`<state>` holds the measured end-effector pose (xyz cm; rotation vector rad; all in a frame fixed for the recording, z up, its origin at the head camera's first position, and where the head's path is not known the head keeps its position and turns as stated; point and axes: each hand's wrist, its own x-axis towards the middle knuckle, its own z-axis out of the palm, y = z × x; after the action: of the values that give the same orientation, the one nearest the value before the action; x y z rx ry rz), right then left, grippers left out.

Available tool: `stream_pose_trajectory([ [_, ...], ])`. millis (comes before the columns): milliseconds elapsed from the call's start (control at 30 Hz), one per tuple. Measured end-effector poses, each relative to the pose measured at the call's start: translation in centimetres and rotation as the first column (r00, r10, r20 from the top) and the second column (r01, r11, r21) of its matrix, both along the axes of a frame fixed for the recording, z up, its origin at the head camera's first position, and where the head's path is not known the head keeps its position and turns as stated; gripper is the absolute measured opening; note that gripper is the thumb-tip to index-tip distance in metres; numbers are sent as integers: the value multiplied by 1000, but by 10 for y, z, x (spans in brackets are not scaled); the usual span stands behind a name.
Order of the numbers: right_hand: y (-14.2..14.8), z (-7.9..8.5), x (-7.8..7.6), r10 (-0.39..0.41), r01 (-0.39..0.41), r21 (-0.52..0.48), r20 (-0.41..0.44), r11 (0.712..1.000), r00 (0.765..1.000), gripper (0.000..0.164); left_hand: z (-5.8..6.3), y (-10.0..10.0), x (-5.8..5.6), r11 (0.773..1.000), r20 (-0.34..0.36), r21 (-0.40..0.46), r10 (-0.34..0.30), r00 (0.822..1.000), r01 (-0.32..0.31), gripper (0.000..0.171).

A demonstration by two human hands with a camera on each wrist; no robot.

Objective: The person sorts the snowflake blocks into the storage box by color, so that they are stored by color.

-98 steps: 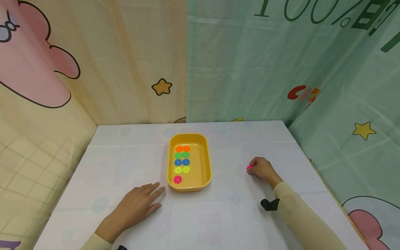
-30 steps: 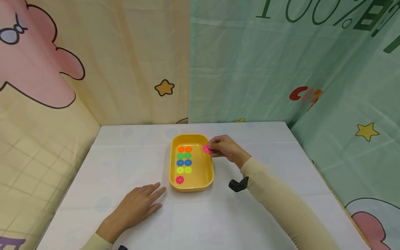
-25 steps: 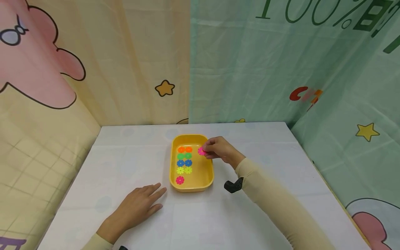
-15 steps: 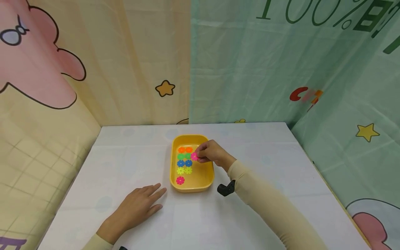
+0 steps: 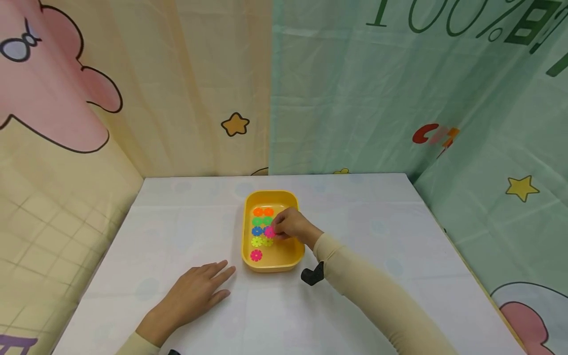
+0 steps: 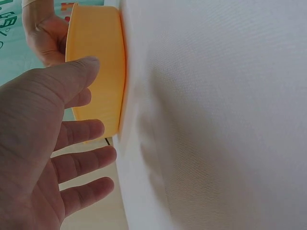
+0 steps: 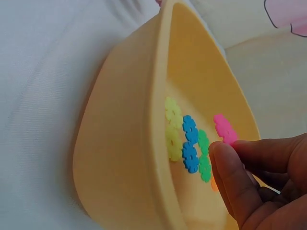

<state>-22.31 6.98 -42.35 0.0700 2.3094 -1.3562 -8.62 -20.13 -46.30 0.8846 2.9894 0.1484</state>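
My right hand reaches over the yellow tray and pinches a pink flower-shaped disc between thumb and fingertip. In the head view that disc overlaps the right-hand blue disc. Inside the tray, flower discs lie in rows of two: orange, green, blue and yellow. A single pink disc lies at the near left end. My left hand is held with fingers spread just left of the tray, its fingers beside the tray's outer wall in the left wrist view.
A white cloth covers the table, reaching to its far edge at the printed curtains. Black straps with a small mount sit at the right wrist.
My right hand has carried the pink disc from the table's right side over the tray's rim, then left and nearer me above the blue row. My left hand has stayed in place.
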Motion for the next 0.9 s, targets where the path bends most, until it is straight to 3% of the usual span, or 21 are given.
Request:
stream_pose_trajectory([
  [500, -13, -18, 13, 146, -134, 179, -55, 975, 988, 8, 1, -1, 0, 1000, 11, 12, 5, 1000, -5, 57],
  [900, -18, -23, 18, 149, -133, 261, -41, 956, 988, 10, 2, 0, -3, 1000, 27, 3, 5, 1000, -5, 57],
])
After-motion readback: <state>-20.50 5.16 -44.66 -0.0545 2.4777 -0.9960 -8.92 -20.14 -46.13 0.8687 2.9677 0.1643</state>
